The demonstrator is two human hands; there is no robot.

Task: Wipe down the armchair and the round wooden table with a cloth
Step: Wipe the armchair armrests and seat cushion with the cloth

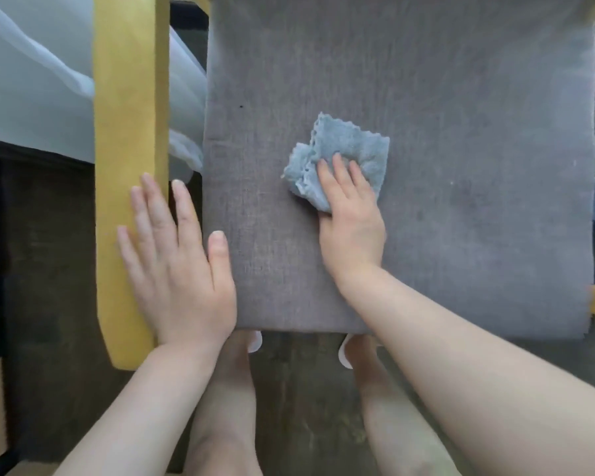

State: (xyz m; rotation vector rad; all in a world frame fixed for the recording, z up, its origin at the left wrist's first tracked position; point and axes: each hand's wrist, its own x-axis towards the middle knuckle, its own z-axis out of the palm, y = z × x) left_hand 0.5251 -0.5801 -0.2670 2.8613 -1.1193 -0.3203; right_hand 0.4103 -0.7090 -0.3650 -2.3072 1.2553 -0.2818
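Now right hand (352, 225) presses cloth (344, 159) onto armchair (461, 132) cushion.

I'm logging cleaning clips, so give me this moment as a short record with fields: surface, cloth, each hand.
surface: grey seat cushion of the armchair
cloth: blue cloth, crumpled, on the cushion
right hand: right hand presses the cloth with straight fingers
left hand: left hand flat, over the yellow armrest and cushion edge
round table: not in view
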